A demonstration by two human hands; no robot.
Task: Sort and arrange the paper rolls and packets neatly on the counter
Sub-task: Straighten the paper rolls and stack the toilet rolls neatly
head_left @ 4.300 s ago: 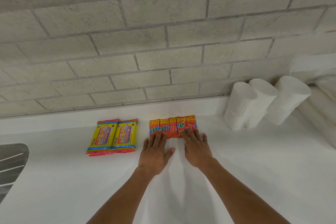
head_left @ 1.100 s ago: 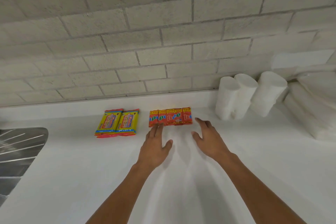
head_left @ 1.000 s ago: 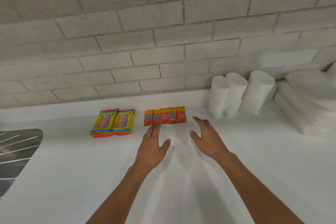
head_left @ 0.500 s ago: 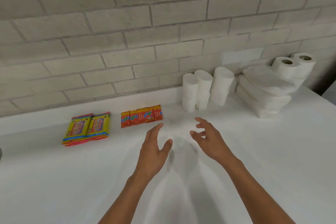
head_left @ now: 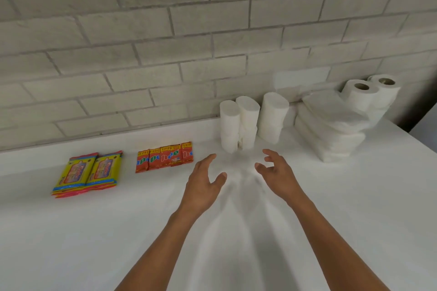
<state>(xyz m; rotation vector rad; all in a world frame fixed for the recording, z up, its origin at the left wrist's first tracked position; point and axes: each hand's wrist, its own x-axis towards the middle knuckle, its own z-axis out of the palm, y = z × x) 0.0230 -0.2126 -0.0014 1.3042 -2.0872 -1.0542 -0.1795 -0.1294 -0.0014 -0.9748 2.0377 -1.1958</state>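
Note:
Both hands hover over the white counter (head_left: 94,231), empty, fingers loosely spread. My left hand (head_left: 203,184) is right of a row of red packets (head_left: 164,157); my right hand (head_left: 276,172) is just in front of the upright white paper rolls (head_left: 250,123) by the wall. Two yellow packets (head_left: 87,172) lie side by side at the far left. A stack of white folded paper packs (head_left: 328,130) sits right of the rolls, with two toilet rolls (head_left: 371,94) with cardboard cores behind it.
A grey brick wall (head_left: 189,42) runs along the back of the counter. The counter's right edge (head_left: 416,134) ends near the toilet rolls, with a dark gap beyond.
Both hands have left the red packets and shifted right toward the upright rolls. The view has swung right, so the sink is gone and the paper stack and toilet rolls appear.

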